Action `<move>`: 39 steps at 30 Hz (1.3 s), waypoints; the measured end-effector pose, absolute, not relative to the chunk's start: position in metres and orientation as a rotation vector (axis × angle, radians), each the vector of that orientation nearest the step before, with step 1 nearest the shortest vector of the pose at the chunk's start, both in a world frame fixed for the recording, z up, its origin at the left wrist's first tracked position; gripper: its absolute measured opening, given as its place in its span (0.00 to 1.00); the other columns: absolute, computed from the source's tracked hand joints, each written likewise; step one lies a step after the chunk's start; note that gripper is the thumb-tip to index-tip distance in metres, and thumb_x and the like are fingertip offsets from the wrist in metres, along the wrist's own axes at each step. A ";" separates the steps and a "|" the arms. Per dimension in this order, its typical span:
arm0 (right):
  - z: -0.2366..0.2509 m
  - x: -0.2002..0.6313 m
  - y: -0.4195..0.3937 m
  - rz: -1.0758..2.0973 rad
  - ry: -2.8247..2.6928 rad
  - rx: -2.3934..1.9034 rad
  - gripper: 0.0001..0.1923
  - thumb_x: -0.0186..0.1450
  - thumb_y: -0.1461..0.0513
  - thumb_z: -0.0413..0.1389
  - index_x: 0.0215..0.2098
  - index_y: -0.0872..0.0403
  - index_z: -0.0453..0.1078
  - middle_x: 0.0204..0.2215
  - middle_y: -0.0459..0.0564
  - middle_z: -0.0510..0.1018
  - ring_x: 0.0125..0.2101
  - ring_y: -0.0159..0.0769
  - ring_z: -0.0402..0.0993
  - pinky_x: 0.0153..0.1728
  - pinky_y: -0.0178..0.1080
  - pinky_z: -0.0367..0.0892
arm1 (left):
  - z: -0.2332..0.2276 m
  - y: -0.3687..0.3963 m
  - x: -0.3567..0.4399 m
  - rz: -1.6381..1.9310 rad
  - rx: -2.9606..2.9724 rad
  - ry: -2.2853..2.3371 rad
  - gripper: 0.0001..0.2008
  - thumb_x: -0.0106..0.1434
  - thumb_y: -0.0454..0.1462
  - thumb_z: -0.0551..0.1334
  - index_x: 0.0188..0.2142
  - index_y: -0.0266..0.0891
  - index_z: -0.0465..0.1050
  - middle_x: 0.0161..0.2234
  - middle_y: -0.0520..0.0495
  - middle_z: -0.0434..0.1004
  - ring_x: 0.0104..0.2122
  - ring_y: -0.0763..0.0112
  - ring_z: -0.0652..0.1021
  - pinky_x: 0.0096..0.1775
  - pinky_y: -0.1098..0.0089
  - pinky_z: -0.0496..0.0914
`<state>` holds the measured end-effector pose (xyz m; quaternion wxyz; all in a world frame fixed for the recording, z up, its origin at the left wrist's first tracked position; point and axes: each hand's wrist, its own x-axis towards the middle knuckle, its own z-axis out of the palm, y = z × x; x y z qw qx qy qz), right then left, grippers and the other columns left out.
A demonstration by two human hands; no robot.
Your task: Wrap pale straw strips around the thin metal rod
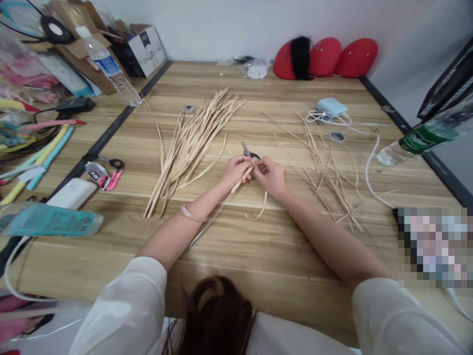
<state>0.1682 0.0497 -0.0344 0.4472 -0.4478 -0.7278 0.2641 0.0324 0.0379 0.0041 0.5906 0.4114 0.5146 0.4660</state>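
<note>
My left hand [235, 171] and my right hand [271, 175] meet at the middle of the wooden table [258, 256]. Both pinch a thin metal wire [210, 224] that slants down to the left, with a pale straw strip [242, 180] wrapped around its upper end. The strip's loose tail [260, 212] curls down below my right hand. Scissors [248, 152] lie just behind my fingers. A bundle of flat straw strips [190, 143] lies to the left, and thinner loose straws [325, 167] lie to the right.
Water bottles lie at the left back [111, 66], left front [48, 220] and right edge [421, 138]. A power bank with white cable [331, 107] sits back right. Red cushions [325, 56] line the wall. Small scissors and a glue tube [105, 172] rest left, amid clutter.
</note>
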 end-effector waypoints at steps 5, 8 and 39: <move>-0.032 0.167 0.048 0.629 -1.805 -1.113 0.02 0.59 0.62 0.52 0.28 0.53 0.65 0.18 0.41 0.67 0.20 0.27 0.62 0.25 0.32 0.59 | 0.006 0.037 0.033 1.075 0.959 1.192 0.03 0.60 0.33 0.59 0.31 0.34 0.69 0.14 0.57 0.67 0.10 0.82 0.65 0.13 0.79 0.55; -0.032 0.168 0.049 0.621 -1.812 -1.115 0.04 0.60 0.61 0.52 0.28 0.53 0.65 0.17 0.40 0.66 0.19 0.26 0.61 0.25 0.32 0.57 | 0.004 0.038 0.033 1.084 0.949 1.184 0.03 0.59 0.33 0.59 0.33 0.33 0.70 0.14 0.57 0.67 0.10 0.82 0.66 0.13 0.79 0.55; -0.033 0.169 0.050 0.595 -1.802 -1.073 0.08 0.61 0.62 0.52 0.33 0.56 0.72 0.13 0.37 0.59 0.16 0.25 0.53 0.22 0.31 0.52 | -0.003 0.043 0.028 1.112 0.907 1.156 0.06 0.57 0.34 0.60 0.30 0.33 0.73 0.16 0.54 0.68 0.13 0.81 0.68 0.12 0.79 0.54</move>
